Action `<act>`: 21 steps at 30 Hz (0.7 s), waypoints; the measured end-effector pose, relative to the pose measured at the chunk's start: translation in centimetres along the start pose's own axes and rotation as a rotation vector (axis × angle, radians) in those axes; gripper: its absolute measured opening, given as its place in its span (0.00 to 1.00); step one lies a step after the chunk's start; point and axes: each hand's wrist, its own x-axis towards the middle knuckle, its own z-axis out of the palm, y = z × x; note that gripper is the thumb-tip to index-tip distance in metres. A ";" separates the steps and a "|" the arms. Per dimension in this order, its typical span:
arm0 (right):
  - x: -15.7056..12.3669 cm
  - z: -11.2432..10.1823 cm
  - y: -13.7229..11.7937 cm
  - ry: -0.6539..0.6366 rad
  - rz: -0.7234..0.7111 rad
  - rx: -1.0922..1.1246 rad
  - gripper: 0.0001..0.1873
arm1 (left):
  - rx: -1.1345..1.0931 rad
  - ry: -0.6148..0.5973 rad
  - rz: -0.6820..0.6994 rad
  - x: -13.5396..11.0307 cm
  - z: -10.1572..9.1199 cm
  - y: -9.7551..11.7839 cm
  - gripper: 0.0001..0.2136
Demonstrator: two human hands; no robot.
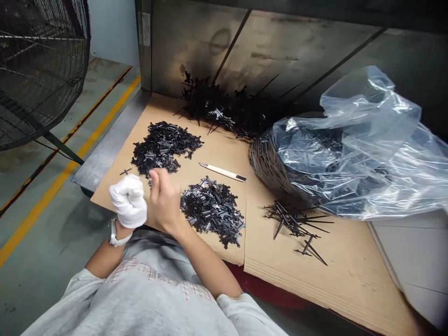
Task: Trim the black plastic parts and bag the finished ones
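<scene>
My left hand (129, 200), in a white glove, is closed in a fist near the cardboard's front left edge. A thin black cross-shaped plastic piece (126, 172) shows just beyond its knuckles; whether the hand holds it or it lies on the cardboard I cannot tell. Close beside it, my bare right hand (164, 198) is closed, thumb and finger pressed together, and what is in it is hidden. Beyond both hands lies a pile of small black plastic parts (163, 144). A second pile of black parts (213, 210) is right of my right hand.
A white-handled craft knife (222, 171) lies between the piles on the cardboard (224, 151). Black sprues (294, 219) lie at right, before a round container (269, 163) with a clear plastic bag (378, 140). More black pieces (220, 102) heap against the back panel. A large fan (42, 70) stands left.
</scene>
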 end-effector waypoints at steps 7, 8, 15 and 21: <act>5.8 -2.8 5.1 -0.388 0.095 -0.642 0.16 | 0.236 -0.082 -0.179 5.5 -4.8 -5.8 0.14; 6.3 -3.0 5.7 -0.417 0.082 -0.710 0.16 | 0.228 -0.085 -0.222 5.9 -5.2 -6.4 0.14; 11.6 -6.1 4.4 -0.567 0.003 -0.915 0.15 | 0.020 -0.124 -0.325 5.6 -6.4 -6.4 0.15; 24.4 -7.7 4.6 -0.135 -0.074 -1.083 0.17 | -0.053 -0.041 -0.321 6.0 -6.4 -4.6 0.16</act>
